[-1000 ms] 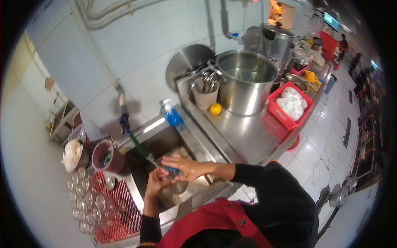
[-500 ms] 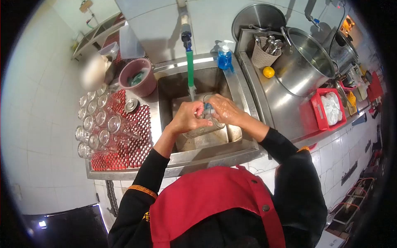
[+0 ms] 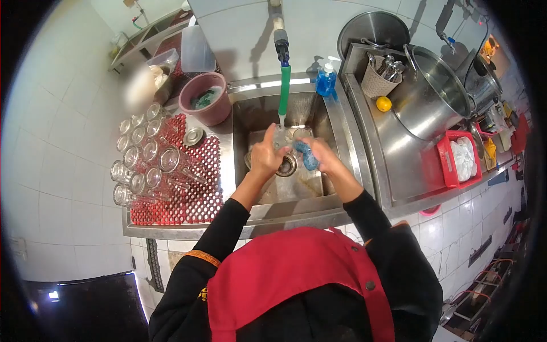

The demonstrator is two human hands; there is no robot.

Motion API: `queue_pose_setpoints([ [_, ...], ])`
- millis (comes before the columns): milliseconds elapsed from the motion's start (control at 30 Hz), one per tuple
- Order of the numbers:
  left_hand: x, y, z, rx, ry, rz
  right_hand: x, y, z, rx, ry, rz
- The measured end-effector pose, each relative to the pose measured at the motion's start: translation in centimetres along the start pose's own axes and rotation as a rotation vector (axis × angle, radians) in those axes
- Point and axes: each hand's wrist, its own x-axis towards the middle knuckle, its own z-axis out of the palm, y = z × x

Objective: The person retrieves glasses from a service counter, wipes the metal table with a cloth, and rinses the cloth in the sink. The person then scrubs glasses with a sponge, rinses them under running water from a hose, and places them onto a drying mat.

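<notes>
Under the green hose (image 3: 285, 91), my left hand (image 3: 265, 155) is over the sink, its index finger and thumb curved around what looks like a clear glass (image 3: 280, 137), hard to make out in the running water. A blue scrubber (image 3: 306, 155) is gripped in my right hand (image 3: 322, 154), just right of the glass. Below both hands lies the steel sink basin (image 3: 262, 108), with a round metal drain (image 3: 286, 166) between them.
Several upturned glasses (image 3: 137, 157) stand on a red mat (image 3: 206, 185) at the left, near a pink bucket (image 3: 205, 98). A blue soap bottle (image 3: 326, 82) is behind the sink. At the right are a large steel pot (image 3: 433, 85), a lemon (image 3: 383, 104) and a red basket (image 3: 459, 157).
The view has swung toward the sink and the glasses. My hands have moved apart, and the blue scrubber now shows plainly in my right hand.
</notes>
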Motion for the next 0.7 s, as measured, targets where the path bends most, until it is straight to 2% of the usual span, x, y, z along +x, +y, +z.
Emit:
queue_pose_setpoints([
  [67, 0.5, -0.4, 0.2, -0.058, -0.108, -0.212, -1.5, -1.2, 3.0, -0.597, 0.423, -0.406],
  [100, 0.3, -0.4, 0.4, -0.056, -0.109, -0.213, -1.9, -1.5, 4.3, -0.948, 0.527, -0.544],
  [133, 0.2, -0.2, 0.8, -0.095, -0.069, -0.144, -1.5, -0.8, 4.9, -0.945, 0.528, -0.546],
  [200, -0.1, -0.6, 1.8, -0.134, -0.035, -0.069, -1.3, 0.4, 6.1, -1.326, 0.586, -1.027],
  [233, -0.2, -1.2, 2.5, -0.376, -0.013, -0.187, -1.6, 0.3, 6.1, -1.278, 0.522, -0.915],
  [267, -0.2, -1.5, 2.9, -0.619, 0.013, -0.305, -1.6, 0.3, 5.9, -1.280, 0.523, -0.919],
  [300, -0.1, -0.7, 1.5, -0.759, -0.066, -0.471, -1.8, 0.6, 5.5, -1.325, 0.539, -1.164],
  [333, 0.1, 0.2, 0.4, -0.758, -0.069, -0.472, -1.7, 0.9, 5.0, -1.360, 0.549, -1.413],
  [400, 0.4, 1.5, -0.9, -1.135, -0.030, -0.705, -0.6, 1.8, 3.5, -1.288, 0.555, -1.422],
  [467, 1.0, 1.7, -1.5, -1.162, 0.008, -0.728, 0.6, 2.5, 2.8, -0.800, 0.607, -1.176],
  [533, 1.6, 1.4, -2.0, -1.281, 0.058, -0.846, 0.8, 3.6, 3.4, -0.829, 0.584, -1.218],
  [567, 1.8, 1.3, -1.9, -1.296, 0.092, -0.893, -0.5, 3.5, 5.5, -1.059, 0.586, -1.332],
  [600, 1.7, 0.7, -1.7, -1.296, 0.096, -0.898, -1.1, 3.5, 6.7, -1.294, 0.582, -1.436],
  [700, 1.3, -0.8, -1.3, -1.341, 0.068, -0.874, -0.3, 4.0, 7.2, -1.415, 0.514, -1.510],
])
